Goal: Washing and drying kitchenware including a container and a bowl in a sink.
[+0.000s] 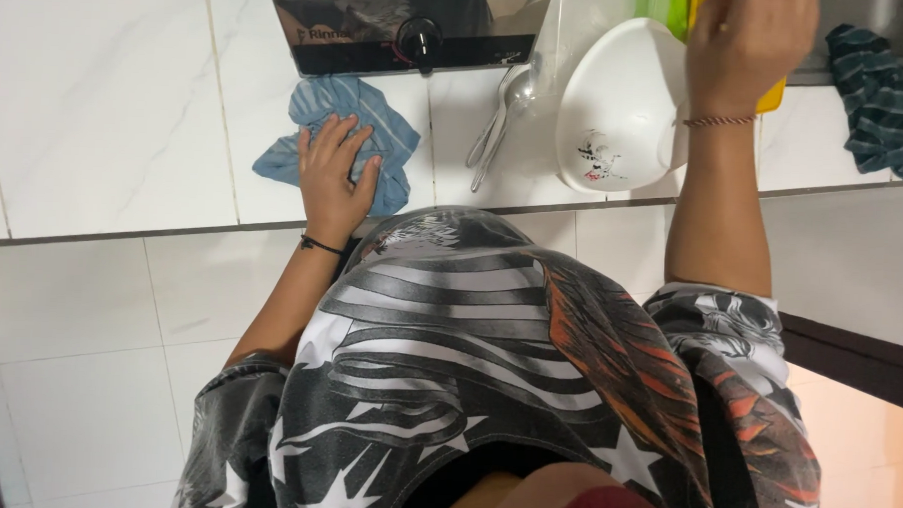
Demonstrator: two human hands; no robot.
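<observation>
My left hand (332,172) lies on a crumpled blue striped cloth (391,132) and presses it onto the white tiled counter (107,102), just in front of the stove. My right hand (749,44) is raised at the top right, with its fingers closed around a yellow object (772,96) that it mostly hides. Just left of that hand, a white bowl (617,110) with a small printed mark leans on its side.
A steel gas stove (359,25) with a black knob (419,39) stands at the counter's back. Metal spoons (494,130) lie beside a clear plastic container (571,28). A dark striped cloth (882,99) sits at the far right. White tiles cover the counter front below.
</observation>
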